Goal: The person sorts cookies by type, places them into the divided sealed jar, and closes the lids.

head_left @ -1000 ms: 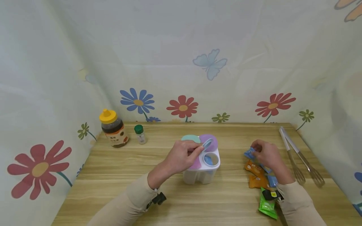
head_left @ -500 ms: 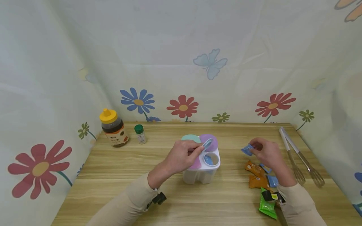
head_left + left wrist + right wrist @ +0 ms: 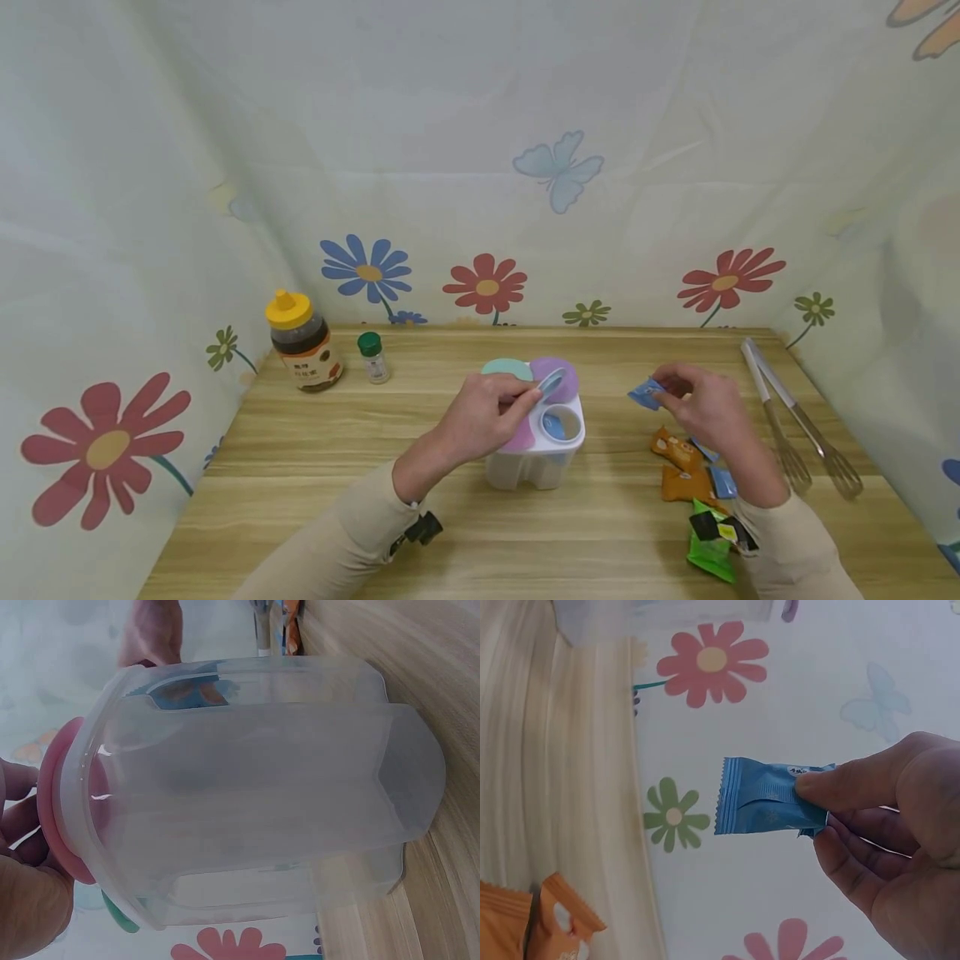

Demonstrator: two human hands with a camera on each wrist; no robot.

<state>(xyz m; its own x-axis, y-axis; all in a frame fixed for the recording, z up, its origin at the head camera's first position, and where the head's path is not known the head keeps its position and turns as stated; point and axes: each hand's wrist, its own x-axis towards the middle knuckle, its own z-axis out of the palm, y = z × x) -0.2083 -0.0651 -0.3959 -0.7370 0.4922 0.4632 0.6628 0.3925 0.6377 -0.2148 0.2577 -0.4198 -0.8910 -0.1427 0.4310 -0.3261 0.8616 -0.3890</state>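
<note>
A clear plastic storage box (image 3: pixel 285 780) with a white top and round coloured lids stands mid-table. My left hand (image 3: pixel 480 417) pinches its light blue lid (image 3: pixel 552 382), raised beside the uncovered round opening (image 3: pixel 561 423). Something blue, a packet (image 3: pixel 553 426), shows inside that opening. To the right, my right hand (image 3: pixel 705 408) pinches a small blue snack packet (image 3: pixel 769 796) between thumb and fingers, above the table and apart from the box. Below that hand lie orange packets (image 3: pixel 684 467), blue packets (image 3: pixel 723 482) and a green packet (image 3: pixel 709 546).
A honey jar (image 3: pixel 306 350) with a yellow cap and a small green-capped shaker (image 3: pixel 372 358) stand at the back left. Long metal tongs (image 3: pixel 795 412) lie along the right side. A flowered cloth (image 3: pixel 420 183) hangs behind the wooden table (image 3: pixel 315 450).
My right hand has lifted the blue packet from the pile and carried it left towards the box. The left hand and raised lid have stayed in place.
</note>
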